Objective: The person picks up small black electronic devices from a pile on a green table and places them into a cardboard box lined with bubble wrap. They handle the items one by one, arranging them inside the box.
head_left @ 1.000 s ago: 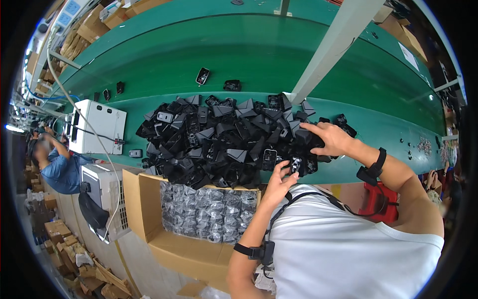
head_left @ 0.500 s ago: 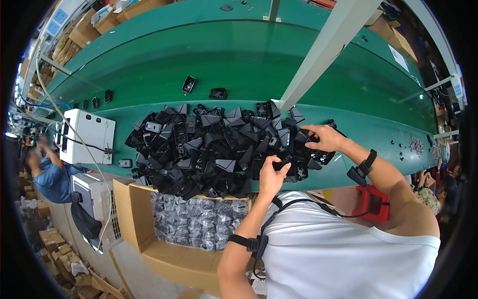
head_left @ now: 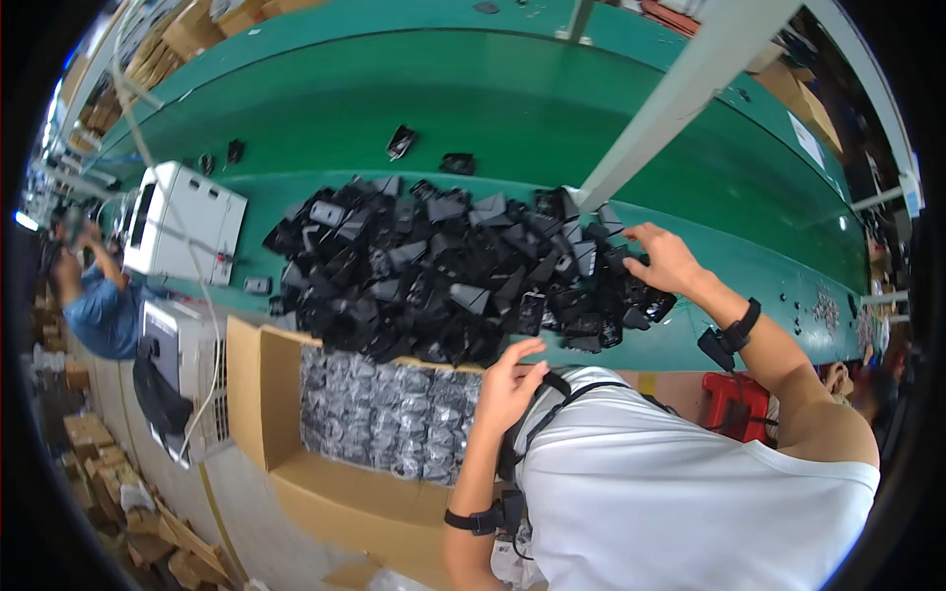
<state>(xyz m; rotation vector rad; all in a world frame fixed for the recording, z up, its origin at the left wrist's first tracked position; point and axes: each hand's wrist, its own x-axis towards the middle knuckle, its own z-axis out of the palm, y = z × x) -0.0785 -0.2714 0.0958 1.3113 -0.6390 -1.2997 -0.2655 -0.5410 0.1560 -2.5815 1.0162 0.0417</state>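
Note:
A large heap of black plastic housings, angular and hollow, covers the middle of the green worktable. At the heap's right end is my right hand, its thumb and fingers apart beside the black parts; nothing shows in its grasp. My left hand hovers just off the table's near edge, fingers loosely bent and thumb apart, with no part visible in it. A black housing with a glossy front lies on the heap's near side, closest to the left hand.
Below the near edge stands an open cardboard box with rows of bagged parts. A white machine sits at the left. One slanting post rises behind the heap. A red stool is at right; another person works far left.
My left hand has drawn back from the heap toward my body, and its pinch has loosened. My right hand's fingers have spread off the parts. The whole view has shifted a little.

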